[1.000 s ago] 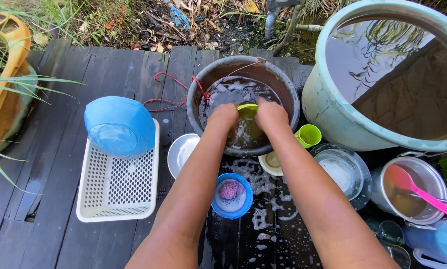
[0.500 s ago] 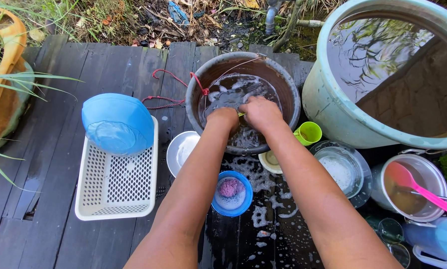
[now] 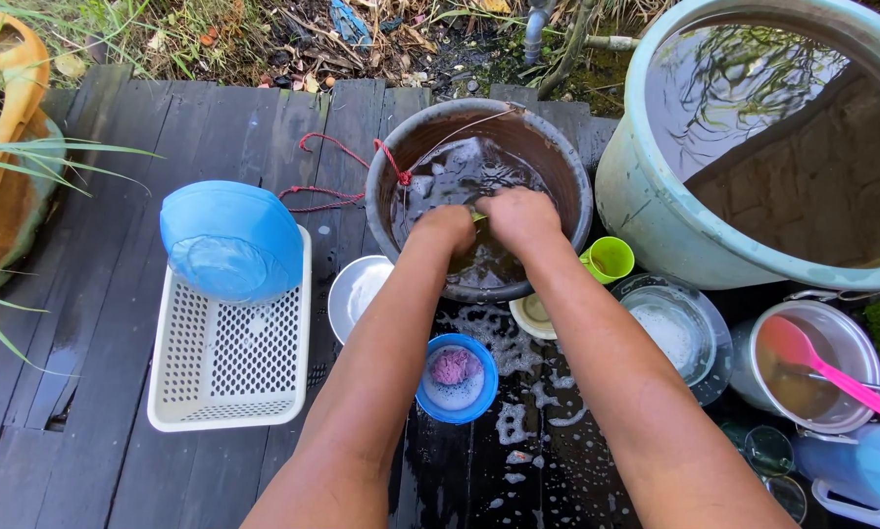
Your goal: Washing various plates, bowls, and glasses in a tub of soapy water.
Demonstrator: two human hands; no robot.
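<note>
Head view, steeply down, close over basin

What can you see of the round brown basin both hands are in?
The round brown basin is a deep, worn tub with a greyish rim, standing upright on the dark wet wooden deck beside the big pale-green water tub. It holds dark soapy water with foam. A red cord is tied at its left rim. The left hand and right hand dip inside.
</note>
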